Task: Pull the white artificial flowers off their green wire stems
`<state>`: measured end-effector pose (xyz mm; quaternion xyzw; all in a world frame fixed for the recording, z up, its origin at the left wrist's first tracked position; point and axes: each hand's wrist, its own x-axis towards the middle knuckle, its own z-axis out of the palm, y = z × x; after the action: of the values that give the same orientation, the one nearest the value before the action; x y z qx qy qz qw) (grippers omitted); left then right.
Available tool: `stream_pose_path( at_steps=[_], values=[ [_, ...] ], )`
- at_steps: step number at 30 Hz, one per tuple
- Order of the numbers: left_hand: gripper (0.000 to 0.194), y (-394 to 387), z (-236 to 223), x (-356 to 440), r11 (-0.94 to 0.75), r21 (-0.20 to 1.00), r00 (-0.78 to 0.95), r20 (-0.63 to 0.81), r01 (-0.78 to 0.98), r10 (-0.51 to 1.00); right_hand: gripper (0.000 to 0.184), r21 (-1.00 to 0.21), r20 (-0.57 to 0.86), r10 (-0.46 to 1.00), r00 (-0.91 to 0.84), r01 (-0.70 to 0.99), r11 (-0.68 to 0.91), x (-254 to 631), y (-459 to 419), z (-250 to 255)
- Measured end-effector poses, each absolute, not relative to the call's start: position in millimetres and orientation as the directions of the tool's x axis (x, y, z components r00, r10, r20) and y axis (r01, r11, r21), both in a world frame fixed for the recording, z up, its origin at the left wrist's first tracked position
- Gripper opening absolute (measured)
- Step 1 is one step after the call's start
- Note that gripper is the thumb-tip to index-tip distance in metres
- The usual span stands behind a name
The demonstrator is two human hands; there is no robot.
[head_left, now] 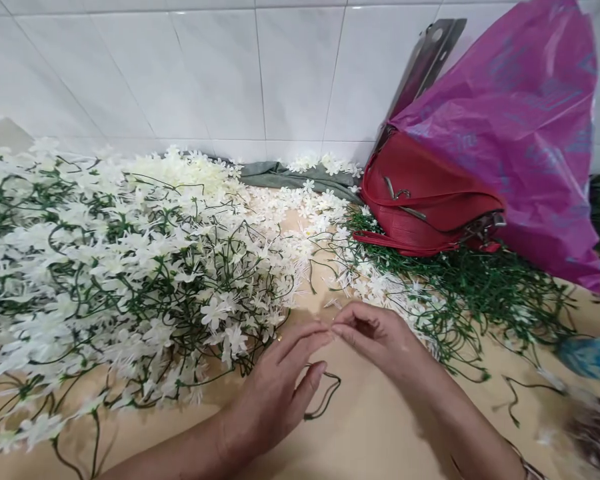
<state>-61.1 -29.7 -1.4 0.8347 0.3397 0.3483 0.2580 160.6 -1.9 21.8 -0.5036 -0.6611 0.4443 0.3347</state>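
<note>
My left hand (275,390) and my right hand (380,337) meet fingertip to fingertip low in the middle of the view, over a tan table (365,427). Together they pinch a thin green wire stem (325,397) that loops down under my left fingers. Whether a flower sits between the fingertips is too small to tell. A big heap of white artificial flowers on green stems (115,267) lies just left of my left hand. Loose white blossoms (305,213) are scattered beyond the hands.
A red handbag (420,193) lies at the back right under a magenta plastic bag (525,127). Bare green stems (485,287) spread in front of it. A grey-green cloth (280,175) lies against the white tiled wall (205,67). A metal bracket (425,60) leans there.
</note>
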Motion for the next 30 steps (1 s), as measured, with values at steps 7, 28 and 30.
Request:
stream_pose_path(
  at_steps=[7, 28, 30],
  values=[
    [0.029, -27.2, 14.2, -57.1, -0.762, 0.527, 0.811, 0.212, 0.375, 0.545, 0.013, -0.822, 0.286, 0.948, 0.142, 0.545, 0.166, 158.1, 7.5, -0.5],
    [0.023, -22.2, -1.7, -59.6, -0.436, 0.857, 0.509, 0.255, 0.275, 0.822, 0.014, -0.559, 0.544, 0.838, -0.044, 0.725, 0.402, 140.4, -2.6, 3.3],
    [0.023, -22.0, -1.4, -59.1, -0.442, 0.856, 0.515, 0.261, 0.267, 0.816, 0.015, -0.535, 0.582, 0.81, 0.066, 0.781, 0.322, 152.2, 5.7, 4.5]
  ],
)
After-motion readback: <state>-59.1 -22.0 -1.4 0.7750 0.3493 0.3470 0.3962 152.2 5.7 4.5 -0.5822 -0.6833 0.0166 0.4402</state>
